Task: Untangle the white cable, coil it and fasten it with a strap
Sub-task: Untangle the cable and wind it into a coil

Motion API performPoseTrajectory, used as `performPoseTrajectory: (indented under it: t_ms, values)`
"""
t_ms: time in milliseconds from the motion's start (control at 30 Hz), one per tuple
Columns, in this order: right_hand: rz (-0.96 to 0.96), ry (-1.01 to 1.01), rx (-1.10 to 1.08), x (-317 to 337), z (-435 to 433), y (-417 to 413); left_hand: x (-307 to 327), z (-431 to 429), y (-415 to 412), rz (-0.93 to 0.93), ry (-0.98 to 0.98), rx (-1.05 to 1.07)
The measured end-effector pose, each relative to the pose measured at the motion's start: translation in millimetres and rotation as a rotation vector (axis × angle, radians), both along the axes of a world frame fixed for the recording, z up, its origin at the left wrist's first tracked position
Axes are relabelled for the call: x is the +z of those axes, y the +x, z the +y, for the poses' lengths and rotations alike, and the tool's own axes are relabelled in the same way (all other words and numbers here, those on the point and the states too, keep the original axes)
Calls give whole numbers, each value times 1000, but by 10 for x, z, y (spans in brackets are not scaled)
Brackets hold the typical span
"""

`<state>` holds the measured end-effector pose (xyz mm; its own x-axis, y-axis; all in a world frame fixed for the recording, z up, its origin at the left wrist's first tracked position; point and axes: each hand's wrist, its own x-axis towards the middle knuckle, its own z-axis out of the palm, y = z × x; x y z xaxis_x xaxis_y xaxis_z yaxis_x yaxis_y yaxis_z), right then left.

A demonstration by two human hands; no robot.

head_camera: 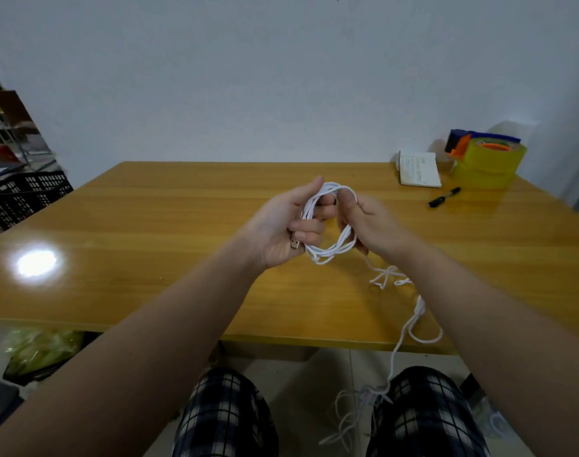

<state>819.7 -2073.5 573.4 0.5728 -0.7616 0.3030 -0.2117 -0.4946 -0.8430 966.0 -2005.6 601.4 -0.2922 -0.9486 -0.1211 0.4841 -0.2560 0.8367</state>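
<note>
A white cable (331, 250) is partly wound into a small coil of several loops held above the wooden table (149, 232). My left hand (291, 222) grips the coil's left side, its fingers curled round the loops, and the metal USB plug (294, 243) sticks out below them. My right hand (367, 222) pinches the coil's right side and upper loop. The loose rest of the cable (388, 275) trails from under my right hand across the table, over the front edge, and hangs tangled between my knees (364, 410). No strap shows.
At the table's back right stand a yellow tape roll with a blue and orange dispenser (486, 159), a white notepad (418, 168) and a black marker (444, 196). A black crate (24, 196) sits left of the table. A green bag (40, 351) lies on the floor.
</note>
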Motion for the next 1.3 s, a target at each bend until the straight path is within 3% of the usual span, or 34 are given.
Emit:
performPoseTrajectory:
  t_ms: [200, 267, 333, 433, 533, 633, 700, 767, 867, 1000, 1133, 1200, 1300]
  values:
    - [45, 107, 12, -30, 3, 21, -32, -48, -81, 173, -72, 259]
    - [55, 73, 9, -41, 40, 67, -51, -85, -37, 376, -50, 402]
    - [83, -33, -29, -55, 38, 90, -61, -106, 9, 439, -55, 510]
    - [119, -195, -145, -116, -81, 63, -54, -95, -17, 334, -87, 503]
    - [340, -278, -238, -201, -212, 14, -25, -74, -51, 279, -124, 452]
    - [646, -227, -45, -262, -188, -38, -7, -171, 31, 193, -167, 496]
    - [754, -213, 116, -251, -126, -89, -14, -272, 165, 163, -167, 625]
    - [764, -234, 153, -221, -97, -154, -28, -336, 340, 122, -162, 772]
    - [627, -240, 58, -132, -41, -250, -84, -356, 522, 45, -158, 878]
    - [888, -588, 17, -25, 73, -197, -160, -371, 370, -165, -173, 854]
    - [999, -781, -2, 52, 146, -67, -112, -374, 155, -156, -138, 703]
    - [951, -836, 27, 99, 161, -11, -61, -357, 87, -105, -129, 640]
    - [567, -880, 101, 103, 107, 51, -34, -356, 7, -102, -137, 608]
